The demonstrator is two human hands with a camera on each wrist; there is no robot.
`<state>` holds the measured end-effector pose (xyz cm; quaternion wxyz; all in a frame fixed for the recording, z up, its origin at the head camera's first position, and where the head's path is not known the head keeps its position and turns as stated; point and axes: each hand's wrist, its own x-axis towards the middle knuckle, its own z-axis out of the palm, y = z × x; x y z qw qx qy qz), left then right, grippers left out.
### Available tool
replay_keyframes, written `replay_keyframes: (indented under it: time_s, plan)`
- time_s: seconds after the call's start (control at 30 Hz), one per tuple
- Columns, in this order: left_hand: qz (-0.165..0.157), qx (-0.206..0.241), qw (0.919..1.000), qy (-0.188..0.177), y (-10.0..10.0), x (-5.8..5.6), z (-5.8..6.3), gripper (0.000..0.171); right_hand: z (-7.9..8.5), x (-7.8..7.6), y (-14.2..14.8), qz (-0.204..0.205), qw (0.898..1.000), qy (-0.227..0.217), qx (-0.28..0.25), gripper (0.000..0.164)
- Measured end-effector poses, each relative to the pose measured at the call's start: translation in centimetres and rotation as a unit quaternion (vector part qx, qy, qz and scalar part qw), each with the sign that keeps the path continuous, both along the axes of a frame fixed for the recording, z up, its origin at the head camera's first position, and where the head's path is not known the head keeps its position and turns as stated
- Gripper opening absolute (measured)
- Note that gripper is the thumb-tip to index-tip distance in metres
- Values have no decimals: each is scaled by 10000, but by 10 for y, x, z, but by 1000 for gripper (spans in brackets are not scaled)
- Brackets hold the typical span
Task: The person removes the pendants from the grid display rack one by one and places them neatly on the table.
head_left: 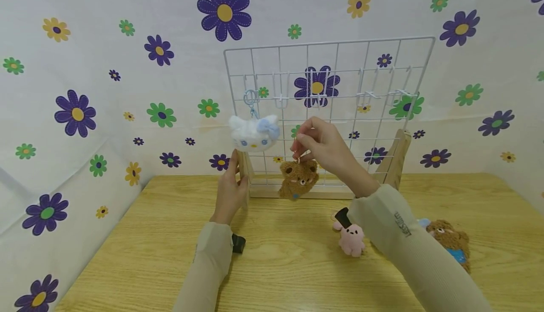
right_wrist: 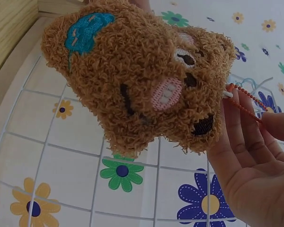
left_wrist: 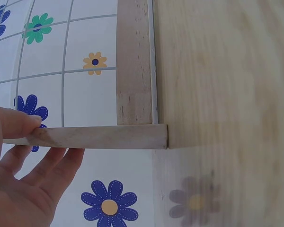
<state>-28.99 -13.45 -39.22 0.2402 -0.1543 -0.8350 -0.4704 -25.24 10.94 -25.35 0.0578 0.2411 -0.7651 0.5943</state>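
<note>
Your right hand (head_left: 325, 144) has the brown bear plush (head_left: 299, 179) in the air before the wire grid (head_left: 346, 97), below the row of white hooks (head_left: 318, 96). Fingers: thumb and fingertips close together on the orange bead chain (right_wrist: 246, 111), none wrapped round the body. Likely reason: the chain is the part made for hanging, and a pinch there lets the plush dangle below without blocking your grip. In the right wrist view the chain runs from the bear's head to your thumb.

Your left hand (head_left: 231, 189) has the left wooden leg (left_wrist: 99, 137) of the stand, thumb on one side and fingers on the other, gap just the thickness of the wood. Probably steadying: the grid is light and could rock or slide if nudged.

The white cat-head plush (head_left: 253, 133) hangs at the grid's left side, below its light blue ring (head_left: 250, 97), which sits up at a hook; that looks to be why it hangs face-out.

On the worktop (head_left: 289, 265), the pink plush (head_left: 352, 241) lies near your right cuff, and another brown plush (head_left: 448, 241) lies farther right, partly hidden by your forearm; both within easy reach, I'd judge.
</note>
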Motion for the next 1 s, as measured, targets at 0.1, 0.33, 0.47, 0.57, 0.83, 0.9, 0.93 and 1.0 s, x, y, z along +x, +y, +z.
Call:
replay_keyframes:
  time_s: [0.1,0.33,0.47,0.57,0.83,0.9,0.93,1.0]
  plan:
    - [1,-2,10000,8,0,-1,0,74,-3,1,3,-23,10000,-57,62,8]
    - [-33,19,10000,17,-1,0,0,74,-12,1,10,-55,9998,-145,144,8]
    - [-23,28,10000,-74,0,1,0,75,-16,1,15,-83,9996,-125,221,7]
    - [-1,27,9999,-124,0,1,0,75,-20,1,18,-121,9995,-101,271,8]
    - [-49,55,9998,-164,-1,0,-1,75,-26,4,23,-200,9989,-267,322,9]
    - [-57,84,9997,-204,-1,1,0,75,-27,4,25,-178,9989,-294,314,9]
    - [-62,97,9997,-219,0,1,0,75,-28,4,25,-171,9989,-309,312,9]
    - [-53,107,9997,-232,-1,1,0,76,-29,5,26,-149,9989,-334,294,9]
